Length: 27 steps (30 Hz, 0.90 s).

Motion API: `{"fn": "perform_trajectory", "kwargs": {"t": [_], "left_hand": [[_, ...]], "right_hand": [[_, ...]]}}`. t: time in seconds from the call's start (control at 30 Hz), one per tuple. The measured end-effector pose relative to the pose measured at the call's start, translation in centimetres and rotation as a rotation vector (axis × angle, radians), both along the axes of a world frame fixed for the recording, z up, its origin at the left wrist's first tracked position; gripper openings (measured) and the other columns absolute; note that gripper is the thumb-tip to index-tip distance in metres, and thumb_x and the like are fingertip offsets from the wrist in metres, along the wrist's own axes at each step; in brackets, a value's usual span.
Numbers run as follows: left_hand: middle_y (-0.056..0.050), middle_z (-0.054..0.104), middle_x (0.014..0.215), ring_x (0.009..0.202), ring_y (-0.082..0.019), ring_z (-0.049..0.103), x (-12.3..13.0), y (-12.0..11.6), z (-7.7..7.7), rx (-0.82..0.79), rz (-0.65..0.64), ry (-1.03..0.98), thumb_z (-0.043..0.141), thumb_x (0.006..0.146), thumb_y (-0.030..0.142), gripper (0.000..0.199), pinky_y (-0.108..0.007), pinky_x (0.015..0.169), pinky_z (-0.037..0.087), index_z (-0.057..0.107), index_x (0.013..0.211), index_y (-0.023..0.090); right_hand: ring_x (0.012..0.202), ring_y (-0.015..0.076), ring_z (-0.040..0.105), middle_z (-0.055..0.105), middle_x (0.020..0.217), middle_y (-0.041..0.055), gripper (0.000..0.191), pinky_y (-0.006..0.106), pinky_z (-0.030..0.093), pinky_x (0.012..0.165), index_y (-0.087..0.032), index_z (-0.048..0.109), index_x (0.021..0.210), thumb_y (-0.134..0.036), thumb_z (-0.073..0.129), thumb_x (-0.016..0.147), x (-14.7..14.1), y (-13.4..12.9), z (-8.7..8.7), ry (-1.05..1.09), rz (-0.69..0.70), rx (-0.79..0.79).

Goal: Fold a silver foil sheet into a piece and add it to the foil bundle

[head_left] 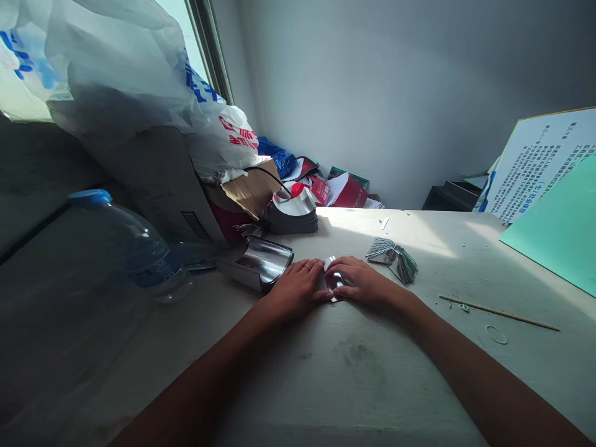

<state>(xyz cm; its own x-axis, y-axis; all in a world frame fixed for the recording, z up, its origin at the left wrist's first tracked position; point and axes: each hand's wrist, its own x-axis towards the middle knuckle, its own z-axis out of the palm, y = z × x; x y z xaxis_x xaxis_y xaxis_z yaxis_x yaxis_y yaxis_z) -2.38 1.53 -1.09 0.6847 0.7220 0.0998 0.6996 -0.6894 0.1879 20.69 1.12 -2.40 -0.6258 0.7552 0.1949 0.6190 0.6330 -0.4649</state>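
At the upper left of the frame, a translucent plastic bag [116, 74] sags over a cardboard box [153, 186], and below it sits a water bottle [135, 248] with a blue cap. Right of the bottle, on the pale table [354, 385], a curved sheet of mirror foil [261, 264] lies just beside your left hand [295, 288], apparently in one piece. Behind it is a grey-and-white stack of folded pieces [293, 212]. At the centre, a small strip of shiny foil [333, 279] sits between your hands, with your right hand [358, 279] lying over part of it. Your fingers [314, 279] are together and nearly flat, with the left fingertips touching the strip; you can't tell whether they pinch it or only press it down. To the right, a fanned bundle of folded silver strips [393, 259] lies apart from your hand, showing one batch already folded. Further right lie a thin wooden stick [498, 312] and a rubber band [496, 334], and at the upper right a green card [554, 226] lies before a printed notice board [540, 167].
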Motion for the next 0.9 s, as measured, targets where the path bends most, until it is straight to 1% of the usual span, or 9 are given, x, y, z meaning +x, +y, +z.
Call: {"fn": "perform_trajectory", "kwargs": {"t": [0.1, 0.2, 0.3, 0.37, 0.53, 0.7, 0.9], "left_hand": [[-0.013, 0.048, 0.150, 0.140, -0.031, 0.043, -0.04, 0.06, 0.00, -0.019, 0.014, 0.004, 0.055, 0.092, 0.063, 0.071, -0.046, 0.115, 0.037, 0.041, 0.145, 0.019], [-0.013, 0.046, 0.152, 0.141, -0.031, 0.041, -0.12, 0.15, -0.17, -0.017, 0.012, -0.005, 0.052, 0.092, 0.066, 0.072, -0.047, 0.115, 0.036, 0.041, 0.145, 0.020], [-0.013, 0.044, 0.154, 0.143, -0.032, 0.039, -0.22, 0.21, -0.35, -0.014, 0.009, -0.012, 0.048, 0.093, 0.069, 0.073, -0.048, 0.117, 0.034, 0.041, 0.146, 0.020], [-0.013, 0.043, 0.154, 0.143, -0.032, 0.038, -0.24, 0.23, -0.37, -0.017, 0.016, -0.002, 0.049, 0.093, 0.068, 0.073, -0.048, 0.117, 0.034, 0.041, 0.147, 0.019], [-0.014, 0.043, 0.154, 0.143, -0.032, 0.039, -0.15, 0.24, -0.24, -0.016, 0.028, 0.026, 0.053, 0.093, 0.064, 0.073, -0.047, 0.117, 0.034, 0.038, 0.147, 0.018], [-0.014, 0.047, 0.151, 0.140, -0.031, 0.042, -0.07, 0.13, -0.04, -0.012, 0.012, -0.001, 0.055, 0.091, 0.064, 0.071, -0.046, 0.115, 0.036, 0.040, 0.144, 0.020], [-0.014, 0.048, 0.149, 0.139, -0.032, 0.044, 0.12, 0.04, 0.49, -0.053, 0.029, -0.024, 0.063, 0.087, 0.062, 0.070, -0.046, 0.113, 0.038, 0.043, 0.141, 0.021]], "right_hand": [[0.122, 0.0276, 0.051, 0.057, 0.134, 0.0071, 0.036, 0.044, 0.041, 0.107, -0.025, 0.061, 0.124, -0.034, 0.066, 0.090, 0.06, 0.04, 0.00, -0.017, -0.001, -0.005], [0.123, 0.0271, 0.051, 0.056, 0.134, 0.0074, 0.037, 0.044, 0.041, 0.107, -0.025, 0.060, 0.125, -0.033, 0.067, 0.090, 0.01, -0.08, 0.15, -0.014, -0.011, -0.020], [0.123, 0.0271, 0.051, 0.054, 0.134, 0.0091, 0.035, 0.043, 0.042, 0.107, -0.023, 0.061, 0.119, -0.034, 0.070, 0.087, -0.02, -0.30, 0.41, 0.004, -0.052, -0.047], [0.123, 0.0272, 0.051, 0.053, 0.133, 0.0095, 0.033, 0.043, 0.043, 0.107, -0.022, 0.062, 0.114, -0.035, 0.072, 0.085, -0.01, -0.44, 0.57, 0.017, -0.079, -0.067], [0.120, 0.0252, 0.053, 0.054, 0.129, 0.0065, 0.025, 0.041, 0.042, 0.107, -0.024, 0.063, 0.107, -0.035, 0.072, 0.086, 0.15, -0.57, 0.73, 0.042, -0.069, -0.095], [0.121, 0.0235, 0.052, 0.053, 0.129, 0.0057, 0.026, 0.039, 0.042, 0.108, -0.025, 0.062, 0.113, -0.035, 0.070, 0.089, 0.36, -0.58, 0.80, 0.041, -0.018, -0.100], [0.120, 0.0240, 0.052, 0.054, 0.128, 0.0055, 0.031, 0.040, 0.043, 0.107, -0.026, 0.061, 0.118, -0.035, 0.070, 0.089, 0.39, -0.62, 0.93, 0.035, -0.015, -0.084]]}}
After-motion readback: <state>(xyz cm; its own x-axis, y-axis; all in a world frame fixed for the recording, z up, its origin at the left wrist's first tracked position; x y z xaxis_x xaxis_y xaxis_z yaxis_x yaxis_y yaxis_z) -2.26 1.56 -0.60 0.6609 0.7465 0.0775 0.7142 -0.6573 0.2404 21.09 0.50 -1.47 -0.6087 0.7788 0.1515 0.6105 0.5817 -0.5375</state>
